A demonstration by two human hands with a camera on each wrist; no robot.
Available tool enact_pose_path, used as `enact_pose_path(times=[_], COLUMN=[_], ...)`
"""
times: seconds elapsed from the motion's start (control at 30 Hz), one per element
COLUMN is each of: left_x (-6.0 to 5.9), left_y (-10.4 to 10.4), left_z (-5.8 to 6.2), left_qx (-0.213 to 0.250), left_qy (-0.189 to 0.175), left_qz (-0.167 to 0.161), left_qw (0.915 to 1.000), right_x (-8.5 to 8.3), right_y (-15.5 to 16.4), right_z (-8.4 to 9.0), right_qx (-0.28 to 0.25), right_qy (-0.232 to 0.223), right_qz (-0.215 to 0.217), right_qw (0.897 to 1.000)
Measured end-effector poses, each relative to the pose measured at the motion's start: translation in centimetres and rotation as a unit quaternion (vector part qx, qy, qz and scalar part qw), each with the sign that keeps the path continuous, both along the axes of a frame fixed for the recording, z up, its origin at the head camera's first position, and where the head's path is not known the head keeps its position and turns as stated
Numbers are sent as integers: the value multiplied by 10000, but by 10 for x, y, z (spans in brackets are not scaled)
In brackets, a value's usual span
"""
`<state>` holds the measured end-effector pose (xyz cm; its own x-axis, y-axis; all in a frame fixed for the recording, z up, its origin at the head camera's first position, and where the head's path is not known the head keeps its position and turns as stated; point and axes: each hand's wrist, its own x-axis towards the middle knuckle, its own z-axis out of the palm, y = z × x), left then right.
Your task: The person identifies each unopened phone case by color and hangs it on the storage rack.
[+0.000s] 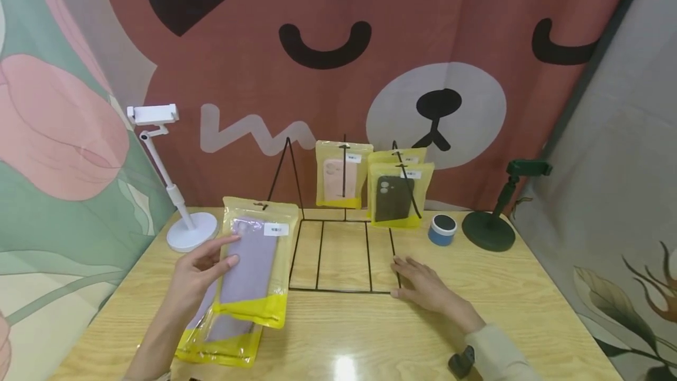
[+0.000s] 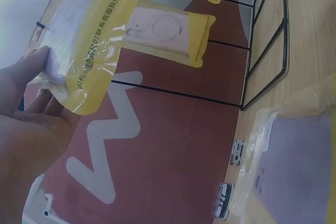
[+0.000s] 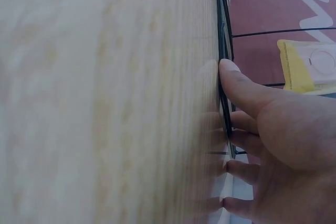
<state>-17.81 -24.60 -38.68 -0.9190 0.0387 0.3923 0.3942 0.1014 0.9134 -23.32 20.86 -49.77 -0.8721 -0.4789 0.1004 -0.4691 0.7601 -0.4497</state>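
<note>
Purple phone case pack (image 1: 252, 263) being held up by left hand (image 1: 203, 269), thumb and fingers pinching its left edge, over desk's left side; second pack (image 1: 222, 337) lying beneath. Right hand (image 1: 425, 284) being rested flat, fingers straight, on wire rack (image 1: 344, 254) base corner at desk centre.

desk (image 1: 529, 310): pale wood grain, smooth, glossy enough to reflect a lamp
pouch (image 1: 254, 263) in the left hand (image 1: 198, 275): clear shiny plastic film with yellow edges, crinkled
case inside it: matt lilac, soft-looking
wire stand (image 1: 344, 254): thin black metal rod, smooth
backdrop (image 1: 370, 46): printed cloth, matt, lightly creased
white phone holder (image 1: 174, 193): smooth plastic
green phone holder (image 1: 497, 216): matt plastic
</note>
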Motion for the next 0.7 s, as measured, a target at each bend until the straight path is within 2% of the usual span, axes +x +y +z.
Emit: enact_pose_path(times=[0.13,0.27,0.5,0.63,0.7], left_x=[-11,-37,-98,-131,-143], left_y=[1,4,21,30,35], left_z=[0,1,3,5,6], left_qx=[-458,-662,-133,255,376], left_qy=[-278,-511,-657,-656,-665], left_qz=[130,116,-127,54,232], left_qw=[9985,9964,9977,9975,9968], right_x=[-1,0,3,2,2], right_y=[0,2,3,2,1], right_z=[-1,1,4,3,2], right_qx=[40,33,-102,-204,-224], right_qy=[-49,-38,140,59,-51], right_qz=[-16,-35,66,76,48], right_qw=[10000,10000,9998,9997,9997])
